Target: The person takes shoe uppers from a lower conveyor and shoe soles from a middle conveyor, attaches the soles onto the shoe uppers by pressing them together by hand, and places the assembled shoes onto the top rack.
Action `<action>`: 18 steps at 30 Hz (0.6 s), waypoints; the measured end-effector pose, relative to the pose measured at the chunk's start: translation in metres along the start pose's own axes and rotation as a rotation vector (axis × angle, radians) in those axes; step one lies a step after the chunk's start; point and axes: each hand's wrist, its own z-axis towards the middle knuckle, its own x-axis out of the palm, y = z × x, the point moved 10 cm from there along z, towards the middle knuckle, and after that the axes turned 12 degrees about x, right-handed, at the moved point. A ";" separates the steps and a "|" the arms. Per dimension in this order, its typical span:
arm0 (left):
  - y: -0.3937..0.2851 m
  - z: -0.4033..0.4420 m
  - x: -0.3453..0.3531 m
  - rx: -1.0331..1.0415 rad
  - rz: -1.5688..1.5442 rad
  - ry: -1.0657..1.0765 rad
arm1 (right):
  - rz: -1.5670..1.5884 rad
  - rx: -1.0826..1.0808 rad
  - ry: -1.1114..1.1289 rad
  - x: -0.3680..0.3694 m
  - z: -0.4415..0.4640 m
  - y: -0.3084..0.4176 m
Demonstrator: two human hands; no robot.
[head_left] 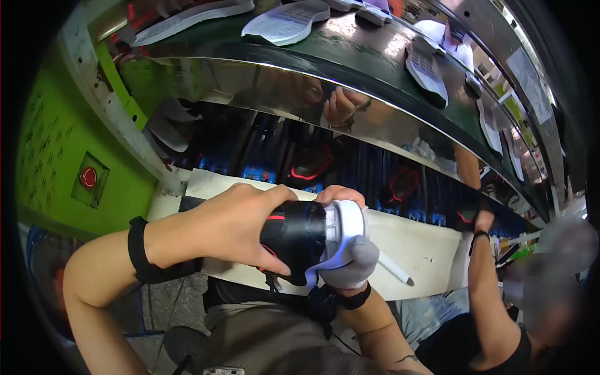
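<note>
A black shoe upper (292, 234) with red trim is held in front of my body, above a pale work surface. My left hand (240, 219) wraps around it from the left, thumb below and fingers over the top. A white shoe sole (350, 219) sits against the right end of the upper. My right hand (352, 265) grips the sole, with bare fingertips at its top edge and a grey covering over the thumb side. The join between sole and upper is partly hidden by my hands.
A white marker-like stick (395, 269) lies on the pale board (431, 253). Behind it, black shoes with red edging (312, 164) sit on a roller conveyor. White soles (286, 22) line the upper green belt. A red button (88, 177) is at left; a co-worker's arm (484, 275) reaches in at right.
</note>
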 end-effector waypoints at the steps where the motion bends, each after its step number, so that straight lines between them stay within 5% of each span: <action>1: -0.004 0.004 -0.003 0.003 -0.002 -0.018 | -0.188 0.038 -0.001 0.002 0.003 0.001; 7: -0.042 0.044 0.015 0.131 0.108 0.083 | -0.315 0.160 0.083 -0.021 0.006 0.031; 9: -0.054 0.052 0.024 0.186 0.108 0.117 | -0.744 0.197 0.211 -0.015 -0.002 0.048; 13: -0.069 0.045 0.045 0.202 0.173 0.296 | -1.068 0.338 0.336 -0.009 -0.024 0.067; 18: -0.082 0.013 0.032 0.334 0.161 0.157 | -1.382 0.295 0.417 0.039 -0.042 0.073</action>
